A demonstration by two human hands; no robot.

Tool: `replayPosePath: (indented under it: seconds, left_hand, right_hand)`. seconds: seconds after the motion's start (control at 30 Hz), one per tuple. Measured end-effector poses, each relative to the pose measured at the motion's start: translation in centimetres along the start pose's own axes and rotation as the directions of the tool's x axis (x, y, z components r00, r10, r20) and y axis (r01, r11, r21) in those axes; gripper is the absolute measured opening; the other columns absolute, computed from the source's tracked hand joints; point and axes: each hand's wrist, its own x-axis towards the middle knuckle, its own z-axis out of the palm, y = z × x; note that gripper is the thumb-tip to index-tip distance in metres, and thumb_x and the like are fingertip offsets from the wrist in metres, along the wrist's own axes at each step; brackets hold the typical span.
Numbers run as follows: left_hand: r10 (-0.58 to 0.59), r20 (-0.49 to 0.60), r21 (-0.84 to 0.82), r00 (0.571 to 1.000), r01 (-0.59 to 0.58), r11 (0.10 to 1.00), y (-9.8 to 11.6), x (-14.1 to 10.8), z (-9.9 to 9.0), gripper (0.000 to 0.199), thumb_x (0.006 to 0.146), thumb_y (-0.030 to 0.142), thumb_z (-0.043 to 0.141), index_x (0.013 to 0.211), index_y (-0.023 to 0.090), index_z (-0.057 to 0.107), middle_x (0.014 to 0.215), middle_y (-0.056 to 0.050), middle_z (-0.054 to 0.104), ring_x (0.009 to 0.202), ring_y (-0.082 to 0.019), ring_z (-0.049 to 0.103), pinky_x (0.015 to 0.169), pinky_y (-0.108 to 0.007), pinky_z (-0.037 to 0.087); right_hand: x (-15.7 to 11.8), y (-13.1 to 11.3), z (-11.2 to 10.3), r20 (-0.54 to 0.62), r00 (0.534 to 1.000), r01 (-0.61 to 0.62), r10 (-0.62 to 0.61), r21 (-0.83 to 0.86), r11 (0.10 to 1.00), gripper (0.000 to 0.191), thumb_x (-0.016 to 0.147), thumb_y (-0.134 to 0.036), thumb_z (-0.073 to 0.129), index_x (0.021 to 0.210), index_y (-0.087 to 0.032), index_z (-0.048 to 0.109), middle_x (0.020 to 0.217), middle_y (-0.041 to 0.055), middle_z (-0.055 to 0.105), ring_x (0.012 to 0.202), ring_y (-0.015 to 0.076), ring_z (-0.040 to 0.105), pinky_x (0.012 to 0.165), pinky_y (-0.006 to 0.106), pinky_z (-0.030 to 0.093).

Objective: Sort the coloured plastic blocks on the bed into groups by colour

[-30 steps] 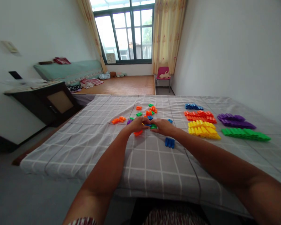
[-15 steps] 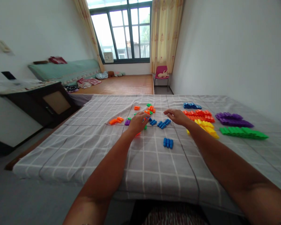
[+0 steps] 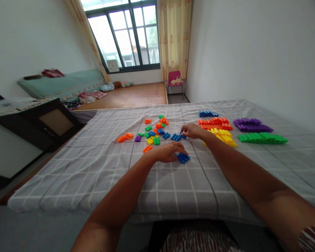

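Note:
My left hand (image 3: pixel 169 152) reaches low over the cloth, its curled fingers on a ridged blue plastic block (image 3: pixel 183 158). Farther back, my right hand (image 3: pixel 193 131) has its fingertips closed at another small blue block (image 3: pixel 183 135). Left of that lie more blue blocks (image 3: pixel 175 137). Loose blocks are scattered beyond my left hand: orange ones (image 3: pixel 147 149), yellow ones (image 3: pixel 150 141), a green one (image 3: pixel 156 140) and a purple one (image 3: pixel 138 138). The palm side of both hands is hidden.
Rows of same-coloured blocks stand at right: blue (image 3: pixel 208 113), orange (image 3: pixel 215 123), yellow (image 3: pixel 223 137), purple (image 3: pixel 252 124) and green (image 3: pixel 262 138). A grey checked cloth (image 3: pixel 94 175) covers the table. Behind are a bed (image 3: pixel 136 94) and a pink chair (image 3: pixel 174 77); a dark cabinet (image 3: pixel 42 122) is at left.
My left hand has come nearer and right, from the scattered blocks to the front blue block, which now sits turned. My right hand has lowered onto a blue block. The view has shifted slightly.

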Motion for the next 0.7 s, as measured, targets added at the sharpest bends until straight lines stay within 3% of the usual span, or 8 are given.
replayPosePath:
  seconds: [0.13, 0.23, 0.4, 0.57, 0.7]
  left_hand:
    - [-0.232, -0.09, 0.092, 0.969, 0.24, 0.967, -0.6, -0.5, 0.0, 0.028, 0.081, 0.024, 0.063, 0.108, 0.02, 0.067, 0.096, -0.005, 0.066, 0.092, -0.019, 0.06, 0.085, -0.029, 0.046]
    - [-0.358, -0.181, 0.178, 0.916, 0.388, 0.904, -1.0, -0.9, 0.0, 0.015, 0.083, 0.032, 0.062, 0.087, 0.019, 0.069, 0.09, -0.005, 0.064, 0.087, -0.019, 0.059, 0.076, -0.027, 0.045]
    - [-0.463, -0.354, 0.167, 0.813, 0.542, 0.824, -1.5, -1.3, -0.4, 0.034, 0.089, 0.046, 0.049, 0.077, 0.019, 0.067, 0.086, -0.004, 0.063, 0.074, -0.016, 0.059, 0.065, -0.026, 0.041]
    - [-0.499, -0.398, 0.093, 0.77, 0.575, 0.813, -1.9, -1.4, -0.4, 0.029, 0.09, 0.04, 0.048, 0.084, 0.02, 0.068, 0.087, -0.004, 0.065, 0.075, -0.015, 0.06, 0.069, -0.025, 0.044]
    - [-0.429, -0.406, -0.045, 0.807, 0.451, 0.891, -1.8, -1.0, 0.4, 0.029, 0.087, 0.042, 0.054, 0.104, 0.022, 0.066, 0.1, -0.004, 0.065, 0.082, -0.014, 0.062, 0.076, -0.025, 0.048]
  right_hand:
    - [-0.3, -0.1, -0.3, 0.096, 0.994, -0.056, 0.047, 0.093, 0.994, 0.029, 0.087, -0.037, 0.056, 0.104, -0.017, 0.068, 0.091, 0.0046, 0.074, 0.076, 0.0149, 0.066, 0.067, 0.022, 0.044]
    - [-0.2, 0.0, -0.4, 0.032, 0.996, -0.079, 0.078, 0.003, 0.997, 0.028, 0.089, -0.039, 0.053, 0.097, -0.019, 0.07, 0.087, 0.0055, 0.074, 0.083, 0.0175, 0.066, 0.07, 0.024, 0.043]
    - [-0.3, -0.1, -0.7, -0.068, 0.996, -0.059, 0.058, -0.014, 0.998, 0.024, 0.089, -0.029, 0.051, 0.1, -0.02, 0.07, 0.089, 0.0041, 0.074, 0.084, 0.0159, 0.065, 0.072, 0.023, 0.041]
    - [-0.7, -1.0, -1.3, -0.049, 0.999, 0.022, -0.022, 0.012, 1.0, 0.023, 0.089, -0.028, 0.051, 0.099, -0.019, 0.07, 0.087, 0.003, 0.074, 0.079, 0.0147, 0.064, 0.069, 0.022, 0.041]
    - [-0.9, -1.5, -1.3, -0.036, 0.998, 0.054, -0.055, -0.026, 0.998, 0.025, 0.089, -0.028, 0.051, 0.101, -0.018, 0.07, 0.101, 0.0068, 0.073, 0.09, 0.018, 0.065, 0.075, 0.024, 0.043]
